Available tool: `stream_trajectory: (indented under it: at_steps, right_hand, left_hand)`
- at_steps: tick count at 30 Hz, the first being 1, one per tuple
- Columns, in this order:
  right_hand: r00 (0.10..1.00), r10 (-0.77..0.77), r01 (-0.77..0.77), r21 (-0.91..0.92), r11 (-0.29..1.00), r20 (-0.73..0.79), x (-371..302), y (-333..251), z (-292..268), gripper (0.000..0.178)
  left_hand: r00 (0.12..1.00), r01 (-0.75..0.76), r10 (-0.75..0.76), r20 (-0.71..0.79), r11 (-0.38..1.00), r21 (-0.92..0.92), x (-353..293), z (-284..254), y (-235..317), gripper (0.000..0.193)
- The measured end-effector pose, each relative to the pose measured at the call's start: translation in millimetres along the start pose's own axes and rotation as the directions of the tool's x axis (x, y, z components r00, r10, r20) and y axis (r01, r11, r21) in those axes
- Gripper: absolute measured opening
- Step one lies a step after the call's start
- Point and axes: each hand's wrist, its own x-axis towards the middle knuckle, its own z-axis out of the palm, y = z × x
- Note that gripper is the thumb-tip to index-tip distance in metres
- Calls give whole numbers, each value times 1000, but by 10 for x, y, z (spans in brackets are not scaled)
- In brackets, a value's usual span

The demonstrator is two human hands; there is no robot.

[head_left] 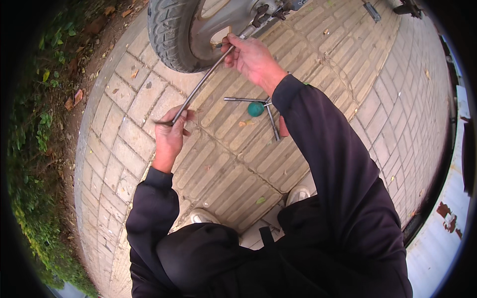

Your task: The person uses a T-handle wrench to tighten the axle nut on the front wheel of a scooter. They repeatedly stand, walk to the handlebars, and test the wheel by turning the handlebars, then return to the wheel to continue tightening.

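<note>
A long, thin metal rod (204,78) slants between my two hands, its lower end bent to one side. My left hand (169,141) is closed round that lower end, thumb along the bar. At the upper end my right hand (254,60) pinches the rod between thumb and fingers, close to the axle of a wheel (201,30). The wheel has a grey, treaded tyre (168,37) and a dirty grey hub. Whether the rod's top touches the axle fittings is hidden by my right fingers.
Below my right forearm lie a three-armed wrench (273,123), a green ball-shaped piece (255,109) and a red object (283,127), partly covered by the sleeve. A dark metal piece (371,12) lies at the far right. Plants (30,198) border the paving on the left; a rusty white panel (442,238) stands right.
</note>
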Motion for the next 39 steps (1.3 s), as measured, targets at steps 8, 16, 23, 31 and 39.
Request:
stream_trajectory:
  at_steps: [8, 16, 23, 31, 39]
  right_hand:
    - [995, -42, 31, -113, 993, -92, -28, -37, 19, 24]
    - [997, -19, 14, 80, 997, 69, 10, 20, -22, 23]
    - [1000, 12, -12, 11, 1000, 5, -135, 118, 43, 22]
    - [893, 412, -431, -85, 898, -182, -439, 966, 145, 22]
    - [746, 642, -662, -309, 683, -177, -848, 1373, 141, 34]
  left_hand:
    - [927, 125, -225, -298, 939, -321, -259, -5, 194, 60]
    - [992, 116, -65, 112, 836, -536, 26, 84, 71, 48]
    - [963, -247, 251, -96, 967, 55, -124, 64, -207, 34]
    - [878, 436, -387, 283, 889, -138, -739, -474, -478, 36]
    - [695, 712, -598, 399, 649, -267, -1157, -792, -838, 37]
